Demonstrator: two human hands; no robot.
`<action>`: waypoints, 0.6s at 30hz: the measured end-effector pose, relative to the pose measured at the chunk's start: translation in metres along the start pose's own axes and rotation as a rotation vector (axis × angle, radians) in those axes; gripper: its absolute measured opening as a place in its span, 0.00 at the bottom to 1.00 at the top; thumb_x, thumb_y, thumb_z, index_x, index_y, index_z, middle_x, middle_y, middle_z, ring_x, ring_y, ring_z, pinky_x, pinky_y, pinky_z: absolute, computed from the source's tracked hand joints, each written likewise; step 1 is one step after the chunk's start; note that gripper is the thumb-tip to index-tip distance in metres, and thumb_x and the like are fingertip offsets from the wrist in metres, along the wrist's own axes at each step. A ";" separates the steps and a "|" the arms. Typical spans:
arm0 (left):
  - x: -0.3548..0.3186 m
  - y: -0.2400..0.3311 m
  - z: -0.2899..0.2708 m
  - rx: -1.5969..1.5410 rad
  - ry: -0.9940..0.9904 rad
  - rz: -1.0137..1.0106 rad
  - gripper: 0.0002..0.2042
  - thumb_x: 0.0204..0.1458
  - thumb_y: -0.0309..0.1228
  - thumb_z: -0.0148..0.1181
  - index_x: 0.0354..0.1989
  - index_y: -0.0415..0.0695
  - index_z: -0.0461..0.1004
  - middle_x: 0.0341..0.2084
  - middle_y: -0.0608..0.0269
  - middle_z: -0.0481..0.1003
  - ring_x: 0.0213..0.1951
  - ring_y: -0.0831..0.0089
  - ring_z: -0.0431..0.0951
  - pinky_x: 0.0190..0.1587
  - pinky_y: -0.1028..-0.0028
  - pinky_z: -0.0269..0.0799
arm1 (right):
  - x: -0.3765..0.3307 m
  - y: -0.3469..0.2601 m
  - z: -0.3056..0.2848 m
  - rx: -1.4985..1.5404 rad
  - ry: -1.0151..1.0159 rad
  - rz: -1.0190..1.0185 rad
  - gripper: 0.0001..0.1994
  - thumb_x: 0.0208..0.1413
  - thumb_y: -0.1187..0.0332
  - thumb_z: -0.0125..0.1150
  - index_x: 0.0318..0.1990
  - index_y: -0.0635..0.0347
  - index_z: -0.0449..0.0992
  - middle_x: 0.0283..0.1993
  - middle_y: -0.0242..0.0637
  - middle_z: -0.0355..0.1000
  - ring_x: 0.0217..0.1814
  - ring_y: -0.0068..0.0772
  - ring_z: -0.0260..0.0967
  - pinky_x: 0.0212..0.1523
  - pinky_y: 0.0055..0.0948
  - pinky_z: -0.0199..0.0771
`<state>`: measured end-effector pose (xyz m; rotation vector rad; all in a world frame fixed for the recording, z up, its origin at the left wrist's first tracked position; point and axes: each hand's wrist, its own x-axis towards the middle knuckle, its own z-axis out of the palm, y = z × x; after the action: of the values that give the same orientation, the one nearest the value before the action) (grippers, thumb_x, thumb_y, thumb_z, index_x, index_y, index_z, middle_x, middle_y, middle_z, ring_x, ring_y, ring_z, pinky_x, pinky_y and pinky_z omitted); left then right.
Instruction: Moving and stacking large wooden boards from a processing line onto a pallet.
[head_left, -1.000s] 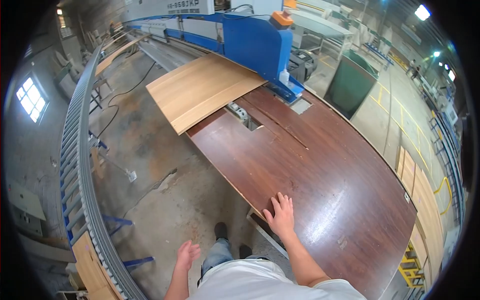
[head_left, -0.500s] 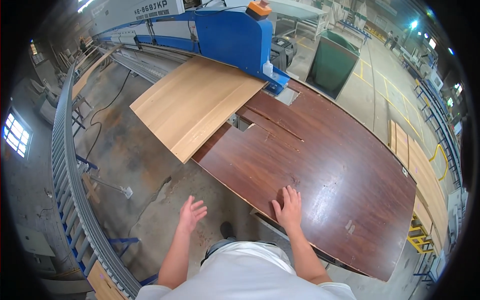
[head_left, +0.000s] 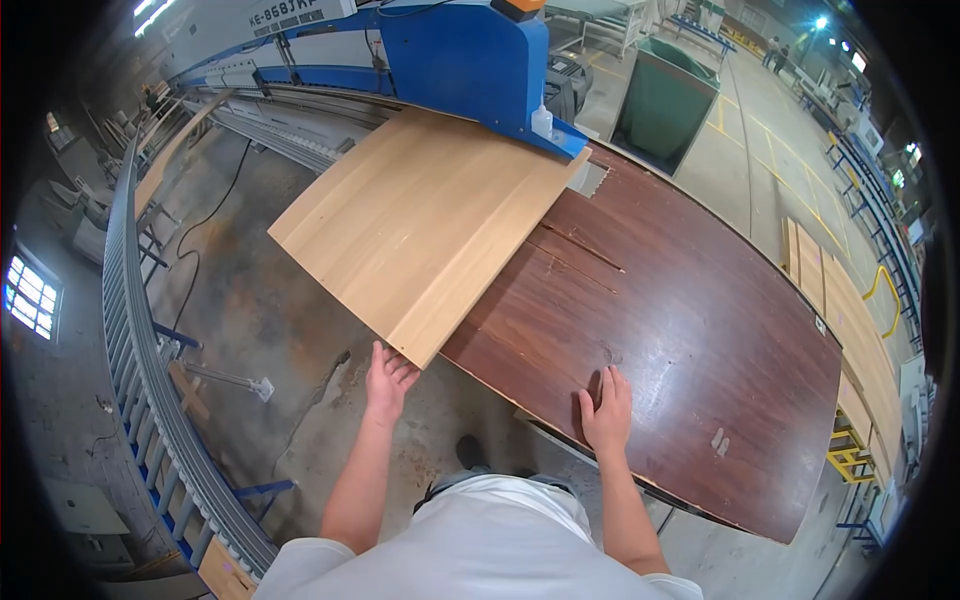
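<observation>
A pale wood panel (head_left: 420,220) sticks out from under the blue machine housing (head_left: 465,75). Part of it rests over a dark brown wood-grain tabletop (head_left: 680,350), and its near left part overhangs the floor. My left hand (head_left: 388,388) is at the panel's near corner, palm up, fingers apart and at its edge; whether they bear any of its weight I cannot tell. Lying flat near the tabletop's front edge, my right hand (head_left: 607,412) has its fingers stretched out and holds nothing. The panel's far end is hidden by the machine.
A curved roller conveyor (head_left: 135,350) runs down the left side. A black cable (head_left: 205,230) lies on the floor there. Beyond the tabletop stands a green bin (head_left: 665,105); long pale boards (head_left: 840,310) are stacked to the right. A small white bottle (head_left: 542,122) sits by the machine.
The pale panel has come farther out from the machine, toward me and to the right. My left hand has risen to its corner. The right hand stays on the tabletop.
</observation>
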<state>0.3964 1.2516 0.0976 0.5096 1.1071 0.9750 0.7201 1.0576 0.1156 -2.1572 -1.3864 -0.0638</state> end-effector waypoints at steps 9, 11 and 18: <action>-0.004 -0.013 0.035 -0.071 0.048 0.016 0.22 0.55 0.47 0.52 0.48 0.41 0.65 0.39 0.59 0.72 0.41 0.67 0.74 0.41 0.65 0.72 | 0.000 0.001 0.004 -0.005 0.009 0.047 0.27 0.50 0.61 0.59 0.56 0.64 0.63 0.58 0.51 0.61 0.61 0.53 0.56 0.64 0.45 0.52; -0.011 -0.018 0.041 -0.068 0.040 -0.028 0.19 0.55 0.44 0.54 0.45 0.41 0.65 0.39 0.59 0.72 0.38 0.68 0.75 0.38 0.67 0.74 | -0.001 0.002 0.004 0.034 0.020 0.085 0.27 0.50 0.62 0.59 0.56 0.64 0.62 0.58 0.51 0.61 0.61 0.54 0.56 0.64 0.45 0.53; -0.046 -0.042 0.058 0.017 0.005 -0.060 0.16 0.56 0.41 0.54 0.42 0.40 0.64 0.37 0.57 0.73 0.36 0.66 0.77 0.36 0.67 0.76 | -0.003 0.006 0.001 0.159 0.049 0.167 0.26 0.51 0.63 0.58 0.57 0.64 0.62 0.57 0.52 0.62 0.61 0.54 0.57 0.62 0.43 0.55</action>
<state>0.4610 1.1974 0.1120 0.4850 1.1295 0.9154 0.7233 1.0536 0.1106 -2.1146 -1.1403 0.0550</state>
